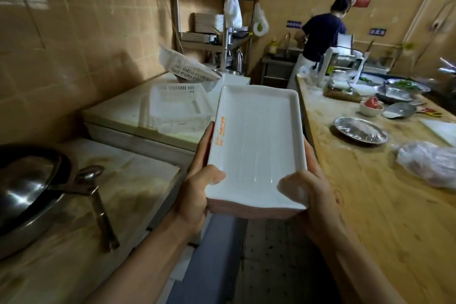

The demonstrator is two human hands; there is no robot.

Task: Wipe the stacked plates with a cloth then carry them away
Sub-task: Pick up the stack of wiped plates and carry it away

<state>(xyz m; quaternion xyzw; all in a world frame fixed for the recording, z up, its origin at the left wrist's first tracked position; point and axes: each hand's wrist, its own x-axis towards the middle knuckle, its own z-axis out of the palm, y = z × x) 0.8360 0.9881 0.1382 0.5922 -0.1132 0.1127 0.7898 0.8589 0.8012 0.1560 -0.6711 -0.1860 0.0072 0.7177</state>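
A stack of white rectangular plates [256, 140] with orange print on the left rim is held in the air in front of me, over the aisle floor. My left hand [197, 180] grips the stack's near left corner, thumb on the top rim and fingers along the side. My right hand [311, 187] grips the near right corner the same way, thumb on top. No cloth is in view.
A wok [27, 192] with a ladle [96, 195] sits on the left counter. White plastic baskets [177, 106] lie on the counter beyond. A wooden table [385, 205] at right carries metal dishes, bowls and a plastic bag. A person [318, 42] stands at the far sink beside a metal shelf [212, 15].
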